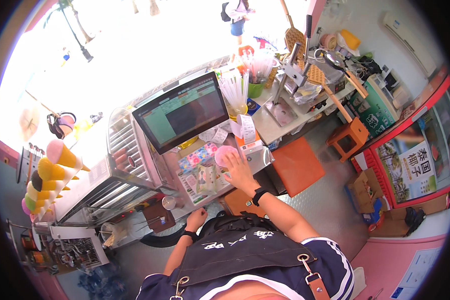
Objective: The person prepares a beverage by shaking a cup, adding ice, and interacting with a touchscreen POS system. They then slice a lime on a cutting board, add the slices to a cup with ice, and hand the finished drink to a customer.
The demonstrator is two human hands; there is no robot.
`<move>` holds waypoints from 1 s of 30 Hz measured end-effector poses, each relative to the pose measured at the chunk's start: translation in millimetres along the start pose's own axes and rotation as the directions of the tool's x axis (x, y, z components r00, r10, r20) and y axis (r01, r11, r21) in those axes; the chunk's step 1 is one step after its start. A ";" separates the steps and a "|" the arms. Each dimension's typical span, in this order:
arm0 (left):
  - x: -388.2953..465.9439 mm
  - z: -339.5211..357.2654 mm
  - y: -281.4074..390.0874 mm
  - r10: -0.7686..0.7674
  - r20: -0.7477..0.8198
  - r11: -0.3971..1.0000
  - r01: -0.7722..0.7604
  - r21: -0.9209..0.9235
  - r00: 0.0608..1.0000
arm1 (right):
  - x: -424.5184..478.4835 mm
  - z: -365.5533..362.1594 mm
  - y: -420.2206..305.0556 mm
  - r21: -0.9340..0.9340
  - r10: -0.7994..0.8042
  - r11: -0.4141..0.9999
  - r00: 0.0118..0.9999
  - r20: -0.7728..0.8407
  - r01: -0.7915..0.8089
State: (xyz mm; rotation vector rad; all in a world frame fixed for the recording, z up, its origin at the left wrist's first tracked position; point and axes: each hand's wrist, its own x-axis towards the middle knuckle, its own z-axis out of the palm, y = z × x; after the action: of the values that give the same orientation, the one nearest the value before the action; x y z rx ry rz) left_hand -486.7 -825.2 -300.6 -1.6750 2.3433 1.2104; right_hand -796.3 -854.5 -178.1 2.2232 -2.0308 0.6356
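Observation:
My right hand (pixel 238 165) reaches over the counter with its fingers on a pink round item (pixel 225 155), perhaps a soft pad or cloth. The thumb stands apart, and I cannot tell whether the fingers grip the item. Just left of it lie a flower-patterned packet (pixel 198 156) and a clear plastic pack (pixel 206 179) on a printed sheet (pixel 189 186). My left hand (pixel 197 219) is curled near the counter's front edge, with nothing seen in it. A shaker jar (pixel 169 203) stands close to that hand.
A touch-screen monitor (pixel 183 112) stands behind the packets, beside a receipt printer (pixel 252 146) with paper hanging out. Sausages lie in a glass-sided roller grill (pixel 125 157) at left. Right are straws (pixel 234 90), a lever press (pixel 294 73) and an orange stool (pixel 298 167).

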 end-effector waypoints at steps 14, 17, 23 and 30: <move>5.9 25.1 -51.3 0.109 0.220 0.994 -0.113 0.006 0.969 | -9.5 7.2 -5.9 -0.014 0.086 0.996 0.996 -0.003 -0.086; 10.0 25.9 -72.9 0.141 0.267 0.990 -0.140 -0.021 0.953 | -19.2 2.8 -14.2 -0.003 0.167 0.986 0.983 -0.079 -0.168; 7.5 27.4 -87.1 0.194 0.447 0.974 -0.225 0.017 0.873 | -93.3 4.0 -25.3 -0.026 0.487 0.873 0.873 -0.029 -0.488; 13.5 68.4 -109.9 0.251 0.642 0.907 -0.408 0.106 0.725 | -367.7 81.9 -48.0 0.087 0.594 0.615 0.533 0.603 -0.784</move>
State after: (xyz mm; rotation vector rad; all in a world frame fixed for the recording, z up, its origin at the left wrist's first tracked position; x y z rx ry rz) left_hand -430.8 -809.3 -417.1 -0.6344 2.2639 1.2050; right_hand -745.4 -529.2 -367.1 1.7268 -3.4410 0.4666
